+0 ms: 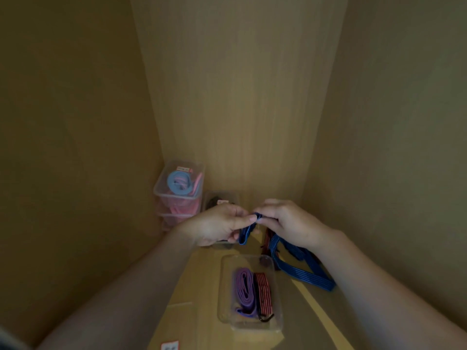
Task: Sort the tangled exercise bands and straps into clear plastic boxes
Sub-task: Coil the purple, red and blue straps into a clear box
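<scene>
Both hands, left hand (217, 224) and right hand (286, 223), pinch the blue strap (300, 270) at frame center, above the clear box (249, 291).

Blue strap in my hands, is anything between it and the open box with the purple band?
Nothing visible blocks the way. The open box lies lidless beside the blue strap, though the purple band and a red-black cord already fill much of it.
</scene>
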Demonstrator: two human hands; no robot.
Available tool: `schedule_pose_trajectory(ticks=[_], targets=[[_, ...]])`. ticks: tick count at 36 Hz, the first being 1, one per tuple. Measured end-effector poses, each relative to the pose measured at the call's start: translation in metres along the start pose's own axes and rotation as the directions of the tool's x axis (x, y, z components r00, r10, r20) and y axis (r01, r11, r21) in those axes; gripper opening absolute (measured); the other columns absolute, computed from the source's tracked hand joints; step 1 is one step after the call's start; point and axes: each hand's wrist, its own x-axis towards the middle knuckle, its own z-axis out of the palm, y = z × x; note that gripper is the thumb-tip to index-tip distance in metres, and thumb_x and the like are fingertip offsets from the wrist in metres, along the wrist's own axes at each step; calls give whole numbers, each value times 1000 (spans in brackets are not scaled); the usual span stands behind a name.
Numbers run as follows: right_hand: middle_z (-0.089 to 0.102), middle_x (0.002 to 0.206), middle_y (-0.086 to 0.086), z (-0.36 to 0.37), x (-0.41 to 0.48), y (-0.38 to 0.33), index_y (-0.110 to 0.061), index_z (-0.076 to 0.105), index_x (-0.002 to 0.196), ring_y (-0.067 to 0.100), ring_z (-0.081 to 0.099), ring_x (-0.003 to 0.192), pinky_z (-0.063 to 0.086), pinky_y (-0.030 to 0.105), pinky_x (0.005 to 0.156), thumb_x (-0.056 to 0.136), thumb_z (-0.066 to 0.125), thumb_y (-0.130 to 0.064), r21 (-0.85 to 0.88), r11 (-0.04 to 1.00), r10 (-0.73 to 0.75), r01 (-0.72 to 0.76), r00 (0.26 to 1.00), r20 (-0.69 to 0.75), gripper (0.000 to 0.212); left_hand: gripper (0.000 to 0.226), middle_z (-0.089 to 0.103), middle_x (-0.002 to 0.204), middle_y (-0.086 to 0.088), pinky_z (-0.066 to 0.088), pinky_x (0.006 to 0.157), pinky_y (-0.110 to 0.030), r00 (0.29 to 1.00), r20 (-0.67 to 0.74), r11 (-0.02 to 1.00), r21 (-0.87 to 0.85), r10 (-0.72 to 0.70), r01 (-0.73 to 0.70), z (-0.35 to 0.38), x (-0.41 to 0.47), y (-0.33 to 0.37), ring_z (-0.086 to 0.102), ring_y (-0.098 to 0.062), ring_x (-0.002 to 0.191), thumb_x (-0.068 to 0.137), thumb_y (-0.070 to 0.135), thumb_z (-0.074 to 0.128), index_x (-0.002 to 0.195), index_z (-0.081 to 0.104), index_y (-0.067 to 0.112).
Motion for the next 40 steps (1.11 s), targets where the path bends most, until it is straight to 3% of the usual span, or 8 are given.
schedule_pose_trajectory(ticks=[4, 8, 13, 18, 22, 30, 37, 40], targets=[[54, 99, -5, 1, 4, -2, -20, 65, 122, 2, 52, 82, 40, 11, 74, 96, 56, -17, 13, 1000, -1, 0, 1000, 24, 28, 16, 65, 82, -6, 28, 39, -15, 999, 2, 998, -26, 51, -50, 2, -1, -1, 36, -5, 45, 94, 26, 57, 96, 62, 11], [59, 90, 2, -1, 4, 5, -21, 67, 120, 13, 57, 77, 48, 27, 71, 95, 58, -15, 14, 999, 34, -34, 998, -51, 28, 17, 65, 85, -5, 31, 40, -16, 990, -90, 994, 22, 109, -107, 0, 0, -3, 38, -6, 46, 95, 24, 58, 102, 64, 10], [57, 78, 3, 10, 2, 6, -15, 68, 117, 10, 49, 65, 39, 24, 61, 97, 54, -12, 26, 998, 63, -60, 988, -142, 25, 11, 65, 85, -5, 38, 44, -18, 973, -195, 990, -47, 125, -136, 4, 2, -5, 46, -7, 48, 99, 22, 52, 98, 57, 13], [67, 98, -1, 26, 2, 4, -15, 63, 124, 2, 60, 90, 43, 11, 79, 97, 49, -2, 60, 996, 67, -60, 991, -116, 34, 13, 60, 76, -11, 48, 49, -22, 948, -298, 967, -188, 109, -171, 10, 6, -5, 57, -12, 51, 101, 19, 46, 96, 49, 7], [68, 96, 6, 31, 1, 0, -13, 63, 123, 15, 63, 85, 49, 27, 75, 97, 48, -5, 24, 999, 51, -48, 990, -133, 31, 14, 60, 72, -15, 51, 50, -23, 920, -376, 942, -254, 114, -220, 13, 11, -6, 59, -14, 51, 102, 17, 44, 93, 47, 7], [66, 117, 0, 40, -1, 10, -29, 40, 145, 13, 63, 104, 53, 33, 88, 96, 47, -3, 11, 995, 99, -98, 992, -73, 55, 22, 62, 80, -17, 55, 58, -25, 887, -453, 879, -382, 90, -284, 9, 10, -9, 63, -16, 59, 103, 19, 42, 106, 48, -2], [69, 98, 5, 35, -3, 8, -14, 61, 125, 18, 64, 86, 50, 28, 72, 97, 53, -27, -67, 998, 4, -16, 984, -180, 32, 12, 63, 88, -19, 57, 62, -29, 910, -413, 833, -491, 35, -255, 11, 7, -8, 67, -20, 64, 103, 13, 40, 108, 49, 5], [66, 94, 3, 33, -1, 9, -12, 63, 121, 10, 56, 78, 37, 20, 65, 99, 49, -27, -117, 993, -8, -11, 987, -160, 30, 12, 64, 95, -20, 59, 77, -36, 904, -426, 925, -336, 18, -177, 5, 6, -8, 69, -27, 79, 101, 10, 43, 105, 52, 4]])
